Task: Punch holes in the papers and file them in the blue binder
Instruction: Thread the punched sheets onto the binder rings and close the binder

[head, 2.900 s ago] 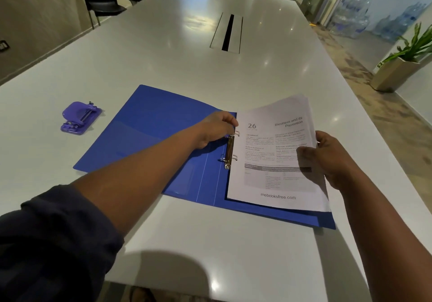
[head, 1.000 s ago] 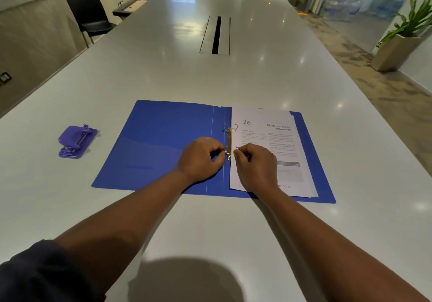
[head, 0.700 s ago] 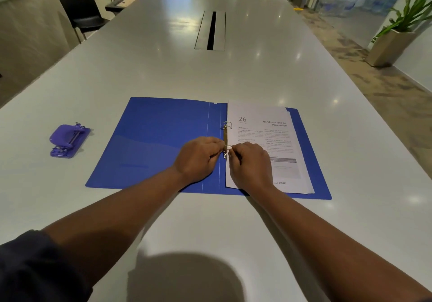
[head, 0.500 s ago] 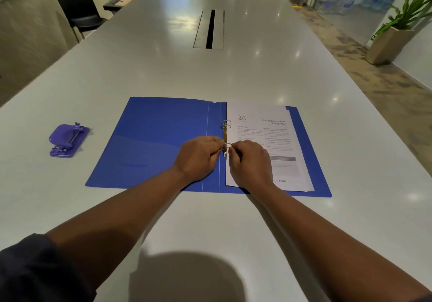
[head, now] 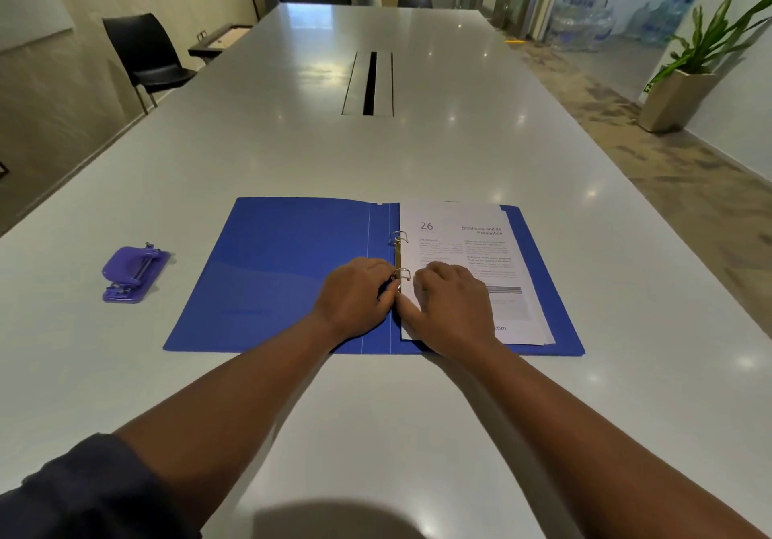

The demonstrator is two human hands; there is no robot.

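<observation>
Two things are hard to read at the centre: what the fingertips are doing at the near ring, and most of the print on the page.

Farthest left on the glossy pale worktop (head: 292, 154) sits a purple hole punch (head: 134, 273), rounded plastic with a metal bar along its top, well apart from everything else. Next, the blue binder (head: 271, 271) lies open and flat, its smooth left cover bare, two fine crease lines marking the spine. The left hand (head: 355, 296) rests at the spine with its fingers curled toward the near ring of the ring mechanism (head: 400, 258), a brass-coloured strip with two silvery wire loops; whether those fingers actually pinch the ring I cannot tell, since the knuckles cover them. The right hand (head: 449, 304) lies on the papers (head: 463, 246), fingers bent and pressing beside that same ring, thumb near the sheet's left edge. The white sheets sit threaded on the rings over the right cover, edges slightly fanned; "26" and "Blindness and its Prevention" are legible, the body text blurred, the footer partly hidden by the wrist.
</observation>
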